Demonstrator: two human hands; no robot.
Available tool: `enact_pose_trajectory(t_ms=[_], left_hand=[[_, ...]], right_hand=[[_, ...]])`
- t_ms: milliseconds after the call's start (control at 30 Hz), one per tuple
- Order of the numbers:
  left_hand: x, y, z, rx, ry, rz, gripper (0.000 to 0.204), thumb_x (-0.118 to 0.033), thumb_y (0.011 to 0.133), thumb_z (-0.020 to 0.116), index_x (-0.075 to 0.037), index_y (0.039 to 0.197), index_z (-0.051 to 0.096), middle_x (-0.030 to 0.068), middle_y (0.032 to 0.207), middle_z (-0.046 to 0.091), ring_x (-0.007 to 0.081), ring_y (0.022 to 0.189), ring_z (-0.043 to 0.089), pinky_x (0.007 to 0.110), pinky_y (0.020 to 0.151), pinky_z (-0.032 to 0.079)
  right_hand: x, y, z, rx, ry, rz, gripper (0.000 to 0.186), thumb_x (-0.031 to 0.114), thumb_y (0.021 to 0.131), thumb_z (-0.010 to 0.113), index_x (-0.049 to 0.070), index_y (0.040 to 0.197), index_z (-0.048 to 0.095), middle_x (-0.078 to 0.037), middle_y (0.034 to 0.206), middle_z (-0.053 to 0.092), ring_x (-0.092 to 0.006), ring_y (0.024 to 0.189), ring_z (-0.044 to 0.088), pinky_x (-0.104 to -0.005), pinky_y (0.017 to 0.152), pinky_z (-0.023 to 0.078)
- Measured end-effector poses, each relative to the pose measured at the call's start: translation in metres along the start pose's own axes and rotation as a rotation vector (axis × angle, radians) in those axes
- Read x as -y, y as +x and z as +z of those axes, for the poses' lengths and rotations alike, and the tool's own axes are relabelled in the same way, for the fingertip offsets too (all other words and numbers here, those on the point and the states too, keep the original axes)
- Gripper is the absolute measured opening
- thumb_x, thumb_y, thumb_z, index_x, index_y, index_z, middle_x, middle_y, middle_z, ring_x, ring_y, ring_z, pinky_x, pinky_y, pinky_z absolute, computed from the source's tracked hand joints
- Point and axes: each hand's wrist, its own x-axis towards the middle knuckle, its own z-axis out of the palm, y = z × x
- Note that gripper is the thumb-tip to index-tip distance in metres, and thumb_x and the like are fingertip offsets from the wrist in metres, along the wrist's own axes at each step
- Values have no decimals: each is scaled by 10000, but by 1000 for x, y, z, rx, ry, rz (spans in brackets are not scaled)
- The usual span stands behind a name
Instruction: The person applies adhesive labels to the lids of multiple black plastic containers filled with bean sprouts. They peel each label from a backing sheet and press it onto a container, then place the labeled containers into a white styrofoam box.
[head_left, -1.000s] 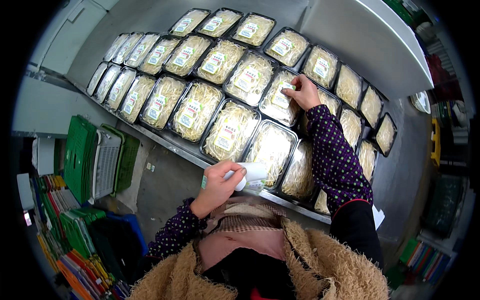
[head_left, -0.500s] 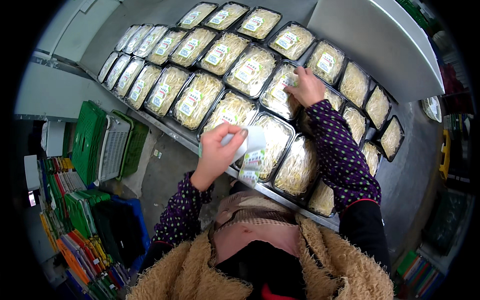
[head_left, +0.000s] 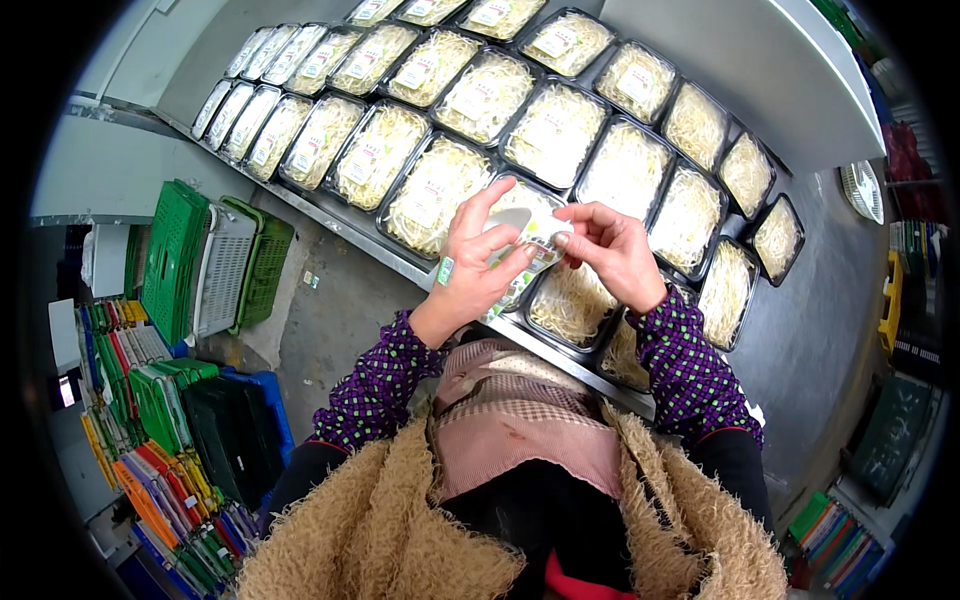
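Observation:
My left hand (head_left: 468, 268) is closed around a roll of stickers (head_left: 540, 232), white with green and printed parts, above the near row of trays. A small sticker also shows by its wrist. Thumb and fingertips of my right hand (head_left: 617, 252) pinch the right edge of the sticker strip. Beneath both hands lie black trays of bean sprouts under clear film, among them a tray (head_left: 572, 305) without a visible label just below the right hand. Farther left, a labelled tray (head_left: 437, 195) sits next to the roll.
Rows of packed trays (head_left: 372, 155) cover the steel table (head_left: 790, 330), many with labels. A raised metal panel (head_left: 740, 75) bounds the far right. Green and white crates (head_left: 178, 270) stand on the floor at left, above stacked coloured crates (head_left: 165, 480). A white basket (head_left: 862, 192) is at far right.
My right hand has left the labelled tray and come back toward me to the sticker roll. My left hand has shifted slightly right and up. The view has moved, so the trays sit higher.

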Motion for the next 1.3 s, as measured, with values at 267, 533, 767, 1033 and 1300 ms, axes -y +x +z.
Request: enact_pose_trajectory(t_ms=[267, 533, 767, 1033, 1300], left_hand=[[-41, -3, 35, 100, -133, -69, 113, -27, 824, 664, 37, 846, 573, 130, 755, 549, 266, 641, 558, 351, 562, 429], [-50, -23, 70, -14, -155, -112, 152, -39, 822, 678, 39, 788, 552, 133, 708, 505, 242, 600, 511, 354, 543, 399], [-48, -9, 66, 39, -80, -114, 205, -28, 826, 651, 39, 741, 477, 139, 691, 472, 264, 590, 491, 366, 527, 378], [-35, -1, 76, 2, -275, -423, 358, -106, 864, 703, 15, 636, 455, 46, 579, 362, 94, 559, 334, 303, 476, 306], [-31, 14, 87, -66, -302, -390, 370, -91, 874, 703, 15, 615, 462, 6, 558, 342, 62, 550, 310, 285, 458, 267]], right_hand=[[3, -47, -18, -156, -625, -440, 190, 116, 782, 766, 32, 943, 710, -110, 771, 652, -225, 656, 640, -319, 594, 507], [18, -34, -52, 105, -531, -197, 154, 108, 825, 738, 11, 890, 637, -39, 771, 636, -117, 699, 595, -266, 632, 485], [24, -25, -59, 293, -420, -49, 150, 132, 844, 709, 13, 859, 618, -23, 737, 589, -101, 679, 541, -277, 617, 464], [15, -20, -76, 236, -523, -68, 153, 106, 846, 728, 6, 894, 622, 10, 728, 562, -70, 669, 505, -239, 619, 447], [-1, -15, -65, 89, -487, -132, 239, 94, 827, 713, 4, 1047, 687, -109, 740, 656, -152, 675, 633, -301, 624, 511]])
